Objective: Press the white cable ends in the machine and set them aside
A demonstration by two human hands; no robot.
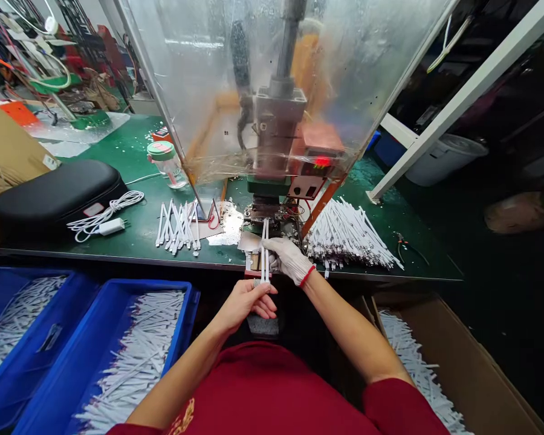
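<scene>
In the head view, my bare left hand (249, 300) pinches the near end of a white, strip-like cable piece (265, 263) with two parallel strands. My right hand (289, 258), in a white knit glove with a red cuff, is closed around the same piece farther up; its fingertips are partly hidden. The far end of the piece reaches under the head of a bench press (276, 130). To the left, a small batch of similar white cable pieces (178, 228) lies on the green table. A large heap of white cable pieces (344, 235) is to the right.
A clear plastic shield (199, 78) hangs before the press. Blue bins (111, 302) and a cardboard box (485, 362) hold many white pieces. A black padded cushion (58, 190), a coiled white cord (104, 214), a green-lidded jar (165, 160) and pliers (402, 243) lie around.
</scene>
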